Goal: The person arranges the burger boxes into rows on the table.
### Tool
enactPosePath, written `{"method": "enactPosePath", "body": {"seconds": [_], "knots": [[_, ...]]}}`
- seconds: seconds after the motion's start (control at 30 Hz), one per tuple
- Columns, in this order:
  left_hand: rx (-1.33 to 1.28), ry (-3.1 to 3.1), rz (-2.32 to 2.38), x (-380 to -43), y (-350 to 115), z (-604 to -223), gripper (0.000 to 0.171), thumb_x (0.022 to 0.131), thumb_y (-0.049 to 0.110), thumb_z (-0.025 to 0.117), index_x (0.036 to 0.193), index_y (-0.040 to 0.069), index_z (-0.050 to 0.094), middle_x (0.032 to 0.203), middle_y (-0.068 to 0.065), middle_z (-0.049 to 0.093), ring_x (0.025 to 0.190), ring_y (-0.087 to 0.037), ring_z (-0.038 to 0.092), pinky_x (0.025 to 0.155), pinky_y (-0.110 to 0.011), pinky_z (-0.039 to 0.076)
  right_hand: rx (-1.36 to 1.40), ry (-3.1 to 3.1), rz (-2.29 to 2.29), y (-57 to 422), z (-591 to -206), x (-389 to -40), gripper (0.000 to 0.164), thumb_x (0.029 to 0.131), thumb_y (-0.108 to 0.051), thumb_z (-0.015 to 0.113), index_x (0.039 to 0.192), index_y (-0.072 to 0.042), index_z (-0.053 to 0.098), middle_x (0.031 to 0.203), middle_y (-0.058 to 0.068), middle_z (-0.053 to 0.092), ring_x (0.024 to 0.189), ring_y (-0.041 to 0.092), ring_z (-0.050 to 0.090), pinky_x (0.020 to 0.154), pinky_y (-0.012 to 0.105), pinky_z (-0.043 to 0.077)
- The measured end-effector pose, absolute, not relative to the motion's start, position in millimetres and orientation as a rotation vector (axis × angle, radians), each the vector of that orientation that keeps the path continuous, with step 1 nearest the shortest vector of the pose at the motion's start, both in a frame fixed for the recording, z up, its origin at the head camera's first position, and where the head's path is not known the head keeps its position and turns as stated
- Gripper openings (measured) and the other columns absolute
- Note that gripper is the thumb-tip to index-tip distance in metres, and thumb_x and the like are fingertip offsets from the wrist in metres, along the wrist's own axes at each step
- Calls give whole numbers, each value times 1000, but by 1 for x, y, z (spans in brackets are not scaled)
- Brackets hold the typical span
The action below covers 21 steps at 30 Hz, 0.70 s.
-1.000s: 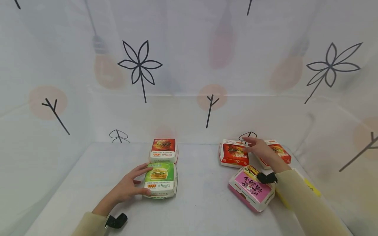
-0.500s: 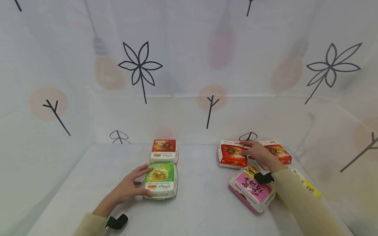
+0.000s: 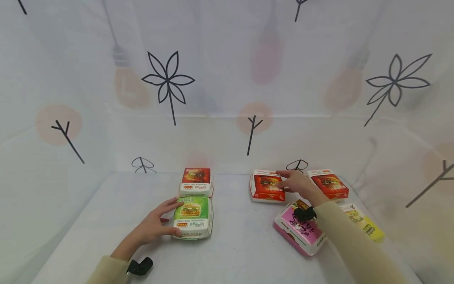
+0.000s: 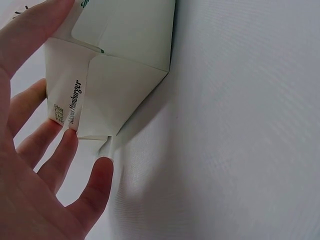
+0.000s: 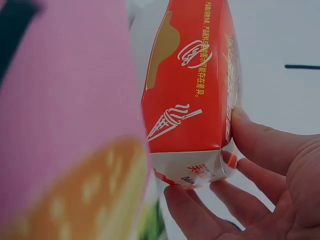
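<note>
I'm watching the left hand (image 3: 156,224) resting spread fingers against the nine-o'clock side of a green burger box (image 3: 194,215) sitting toward eleven o'clock on the counter (image 3: 244,252). Toward one o'clock, the right hand (image 3: 301,183) is touching the three-o'clock side of the middle red burger box (image 3: 264,189) with relaxed fingers; a pink box (image 3: 292,234) is lying at its five o'clock.
</note>
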<state>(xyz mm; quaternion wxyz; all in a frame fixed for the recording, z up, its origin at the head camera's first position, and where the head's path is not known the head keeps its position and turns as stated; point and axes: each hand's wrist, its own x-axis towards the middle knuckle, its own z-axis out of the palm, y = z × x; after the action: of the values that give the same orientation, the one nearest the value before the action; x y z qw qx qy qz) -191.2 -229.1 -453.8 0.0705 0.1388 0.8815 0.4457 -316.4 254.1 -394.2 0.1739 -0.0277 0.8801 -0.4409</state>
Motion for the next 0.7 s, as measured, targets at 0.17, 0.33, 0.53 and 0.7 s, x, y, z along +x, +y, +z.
{"method": "enactPosePath", "body": {"seconds": [0.17, 0.33, 0.53, 0.7], "knots": [[413, 2652, 1348, -192, -228, -455, 82, 75, 39, 87, 146, 20, 52, 161, -12, 27, 143, -41, 29, 98, -46, 49, -54, 2436, -1330, 239, -395, -318, 66, 96, -11, 66, 153, -1, 35, 156, 29, 27, 135, 43, 41, 102, 50, 45], [416, 2670, 1318, -193, -227, -453, 84, 73, 41, 88, 146, 20, 52, 161, -12, 28, 142, -40, 31, 98, -46, 49, -49, 2422, -1341, 227, -399, -321, 64, 96, -12, 66, 153, -3, 36, 156, 27, 29, 134, 42, 42, 102, 49, 46], [452, 2689, 1276, -194, -226, -448, 86, 71, 42, 89, 145, 18, 53, 160, -12, 30, 140, -40, 34, 96, -47, 49, -44, 2431, -1339, 212, -400, -321, 62, 96, -12, 65, 152, -6, 40, 155, 26, 32, 131, 39, 45, 101, 48, 48], [512, 2697, 1278, -196, -232, -440, 91, 72, 41, 88, 149, 13, 48, 161, -12, 26, 142, -42, 31, 98, -53, 47, -32, 2435, -1340, 202, -400, -323, 62, 96, -13, 67, 152, -8, 41, 156, 25, 32, 130, 39, 45, 100, 48, 48]]}}
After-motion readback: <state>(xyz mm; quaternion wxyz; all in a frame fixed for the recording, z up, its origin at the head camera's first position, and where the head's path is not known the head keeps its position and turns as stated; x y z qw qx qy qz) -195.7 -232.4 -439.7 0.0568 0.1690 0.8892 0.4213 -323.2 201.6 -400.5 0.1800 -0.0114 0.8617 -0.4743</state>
